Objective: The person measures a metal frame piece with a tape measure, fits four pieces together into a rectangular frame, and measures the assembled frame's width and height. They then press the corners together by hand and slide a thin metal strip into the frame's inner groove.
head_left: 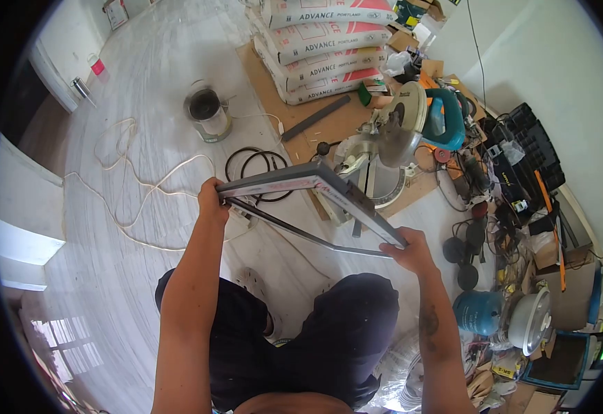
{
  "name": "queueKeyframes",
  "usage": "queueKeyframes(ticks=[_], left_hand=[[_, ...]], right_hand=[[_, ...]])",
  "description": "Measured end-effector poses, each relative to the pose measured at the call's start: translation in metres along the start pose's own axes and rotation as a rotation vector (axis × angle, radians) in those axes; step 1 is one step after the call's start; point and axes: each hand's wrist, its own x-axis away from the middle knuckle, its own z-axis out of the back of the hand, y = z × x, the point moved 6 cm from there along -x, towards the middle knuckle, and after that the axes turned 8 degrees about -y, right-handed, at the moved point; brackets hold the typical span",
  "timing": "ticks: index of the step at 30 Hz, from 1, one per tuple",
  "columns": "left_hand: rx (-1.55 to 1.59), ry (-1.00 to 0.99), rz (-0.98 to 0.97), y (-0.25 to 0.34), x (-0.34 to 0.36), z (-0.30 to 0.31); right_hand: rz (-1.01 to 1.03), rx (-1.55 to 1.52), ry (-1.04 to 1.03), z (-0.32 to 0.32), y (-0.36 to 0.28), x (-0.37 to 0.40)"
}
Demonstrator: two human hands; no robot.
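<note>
A grey four-sided metal frame is held up in front of my knees, tilted, with red markings on its side. My left hand is wrapped round its left corner. At the right corner my right hand grips it, thumb on the near side. Beyond the frame stands a teal miter saw with a round metal base, partly hidden by the frame. A coiled black cable lies on the floor behind the frame's left side.
Stacked cement bags stand on cardboard at the back, near a loose grey bar. A metal can is at back left. A pale cord loops across the floor. Tools, a blue gas cylinder and a lidded pot crowd the right.
</note>
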Motion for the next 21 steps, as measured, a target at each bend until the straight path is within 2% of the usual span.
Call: queueKeyframes(ticks=[2,3,12,14,17,21], left_hand=[[-0.002,0.018,0.002,0.000,-0.001,0.000],[-0.004,0.019,0.003,0.000,-0.002,0.001],[-0.005,0.011,0.014,0.001,-0.013,0.002],[-0.046,0.002,-0.040,0.013,-0.016,0.006],[-0.170,-0.081,-0.101,0.049,-0.027,0.000],[-0.220,-0.150,-0.066,0.054,-0.010,-0.024]], right_hand=[[-0.045,0.011,-0.133,-0.009,0.002,-0.005],[-0.053,0.008,-0.137,-0.011,0.007,-0.005],[0.078,0.040,0.022,-0.016,0.017,-0.016],[0.130,0.000,0.041,-0.022,0.015,-0.014],[0.099,-0.089,0.038,-0.042,0.020,-0.017],[0.066,-0.083,0.000,-0.023,0.016,-0.020]])
